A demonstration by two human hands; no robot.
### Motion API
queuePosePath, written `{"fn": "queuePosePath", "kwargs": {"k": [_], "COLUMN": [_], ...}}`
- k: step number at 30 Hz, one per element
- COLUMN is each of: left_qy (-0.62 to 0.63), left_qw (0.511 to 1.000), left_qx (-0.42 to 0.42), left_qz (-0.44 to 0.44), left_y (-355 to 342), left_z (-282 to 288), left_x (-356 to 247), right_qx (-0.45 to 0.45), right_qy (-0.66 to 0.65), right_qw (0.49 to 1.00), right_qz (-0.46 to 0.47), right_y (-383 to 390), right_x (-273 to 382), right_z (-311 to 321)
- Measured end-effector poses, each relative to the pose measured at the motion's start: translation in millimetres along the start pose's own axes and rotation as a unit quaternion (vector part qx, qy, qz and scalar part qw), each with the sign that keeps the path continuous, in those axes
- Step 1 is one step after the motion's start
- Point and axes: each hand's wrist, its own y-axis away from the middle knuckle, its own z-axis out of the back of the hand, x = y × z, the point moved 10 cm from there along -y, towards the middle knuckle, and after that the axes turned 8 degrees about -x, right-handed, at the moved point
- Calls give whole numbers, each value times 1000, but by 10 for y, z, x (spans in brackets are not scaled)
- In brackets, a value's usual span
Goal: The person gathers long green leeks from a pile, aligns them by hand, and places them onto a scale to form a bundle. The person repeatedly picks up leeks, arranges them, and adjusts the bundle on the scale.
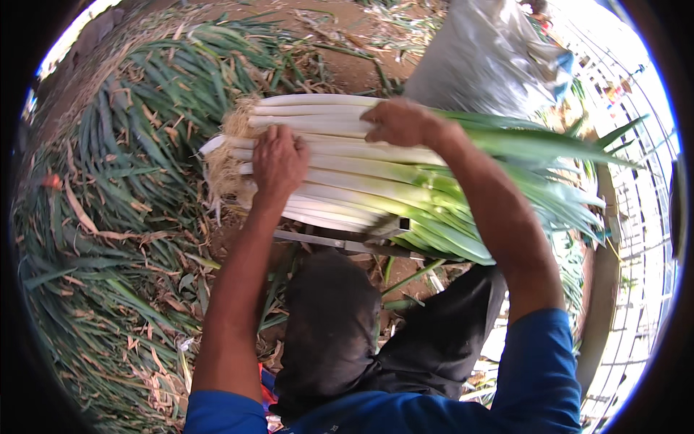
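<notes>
A row of long leeks (340,189), with white shanks, fringed roots at the left and green leaves at the right, lies across a metal stand (332,243). My left hand (280,159) rests on the white shanks near the root end, its fingers bent over them. My right hand (401,123) grips at the upper shanks farther along toward the leaves, its fingertips partly hidden and slightly blurred.
A heap of cut green leaves (108,188) covers the left side. A pale plastic sack (481,54) stands behind the leeks. A wire grid (636,289) and a wooden beam (600,304) run down the right. My dark-trousered legs (329,325) are below the stand.
</notes>
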Motion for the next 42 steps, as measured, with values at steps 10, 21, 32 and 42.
{"fn": "queuePosePath", "kwargs": {"k": [10,21,32,42], "left_qy": [43,3,8,-27], "left_qw": [998,998,995,994], "left_qx": [-38,-55,68,100], "left_qz": [14,-39,-76,-47], "left_y": [3,-39,-33,54], "left_z": [181,149,-108,-209], "left_x": [39,-79,40,160], "right_qx": [-133,-136,-140,-165], "right_qy": [-116,-21,-68,-72], "right_qw": [984,990,983,976], "right_qz": [-3,-30,-96,-122], "right_y": [42,19,481,607], "right_x": [1,29,-335,-549], "right_z": [-240,-384,-176,-127]}}
